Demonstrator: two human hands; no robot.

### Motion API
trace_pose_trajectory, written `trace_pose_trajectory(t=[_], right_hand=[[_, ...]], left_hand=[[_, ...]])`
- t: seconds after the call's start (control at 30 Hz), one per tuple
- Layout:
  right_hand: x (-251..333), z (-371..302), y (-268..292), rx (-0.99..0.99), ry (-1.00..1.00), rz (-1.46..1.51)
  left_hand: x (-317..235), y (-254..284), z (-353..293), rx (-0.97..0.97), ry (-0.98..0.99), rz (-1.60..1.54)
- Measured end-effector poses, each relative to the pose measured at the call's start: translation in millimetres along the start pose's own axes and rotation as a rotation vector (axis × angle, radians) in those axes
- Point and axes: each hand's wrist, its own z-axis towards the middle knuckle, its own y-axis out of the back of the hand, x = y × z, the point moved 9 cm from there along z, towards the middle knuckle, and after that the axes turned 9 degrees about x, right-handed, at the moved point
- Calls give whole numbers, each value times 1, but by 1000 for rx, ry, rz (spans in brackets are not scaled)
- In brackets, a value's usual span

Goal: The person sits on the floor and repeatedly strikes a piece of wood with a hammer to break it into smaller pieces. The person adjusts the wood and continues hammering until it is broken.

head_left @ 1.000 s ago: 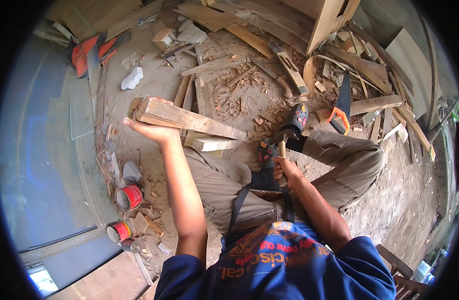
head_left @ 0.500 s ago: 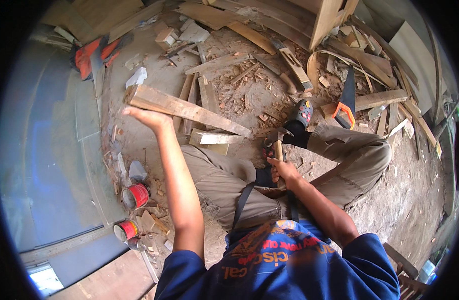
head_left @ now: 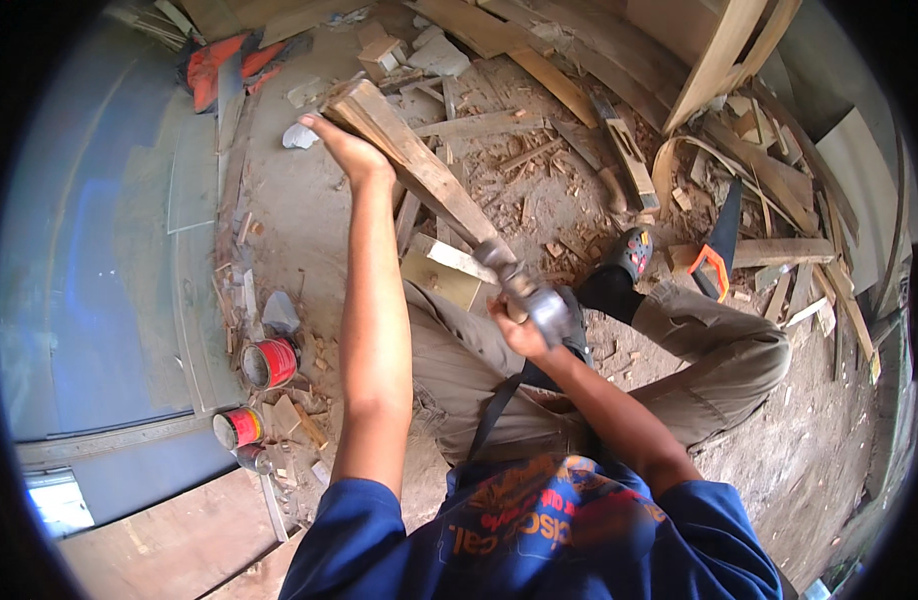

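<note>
My left hand (head_left: 357, 158) is at the raised far end of a thick wooden beam (head_left: 419, 165), its fingers partly hidden behind the wood. The beam slants down toward my lap. In my right hand (head_left: 520, 333) is a claw hammer (head_left: 545, 312), its metal head smeared by motion beside the beam's lower end. Whether the head touches the wood cannot be made out. Below that end lies a short pale wood block (head_left: 457, 258), next to my bent leg.
A handsaw (head_left: 712, 272) with an orange-and-black handle lies right of my shoe (head_left: 631, 252). Red cans (head_left: 270, 363) stand at left beside a large grey-blue panel (head_left: 99, 300). Planks (head_left: 554, 85), offcuts and wood chips litter the ground. An orange-and-black cloth (head_left: 215, 72) lies far left.
My left hand has swung the beam's far end up and right, so it slants more steeply. My right hand has brought the hammer left and up to the beam's lower end.
</note>
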Motion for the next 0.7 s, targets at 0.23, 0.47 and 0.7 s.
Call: trace_pose_trajectory(t=[0.23,0.47,0.7], right_hand=[[-57,-33,-38,266,-654,20],[-7,18,-24,120,-25,114],[-105,-30,-65,201,-662,106]], left_hand=[[25,16,16,58,67,-154],[11,21,23,37,5,-88],[-21,56,9,-286,-90,180]])
